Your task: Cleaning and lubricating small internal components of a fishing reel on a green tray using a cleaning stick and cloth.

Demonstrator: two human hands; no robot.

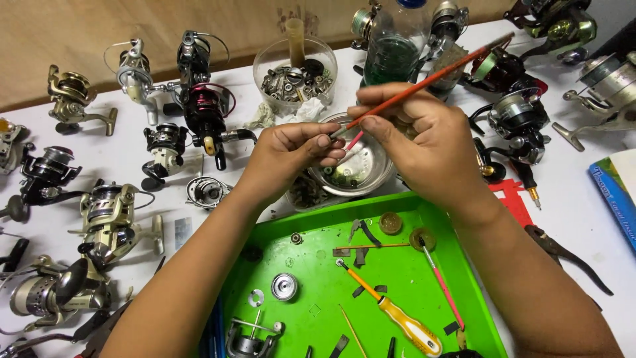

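- Nearest me at six o'clock lay the green tray (457,265), its raised rim keeping the yellow-handled screwdriver (397,318) and loose small parts from rolling off.
- Above its far edge, my left hand (285,156) was closed narrow, pinching a small part I could not make out, turned toward the brush tip.
- My right hand (421,142) gripped the red-handled brush (424,81) like a pen, angled toward two o'clock.
- Under both sat a metal bowl (368,174), apparently placed to catch drips.
- Fishing reels (199,99) ringed the white tabletop (132,162) from nine to three o'clock.
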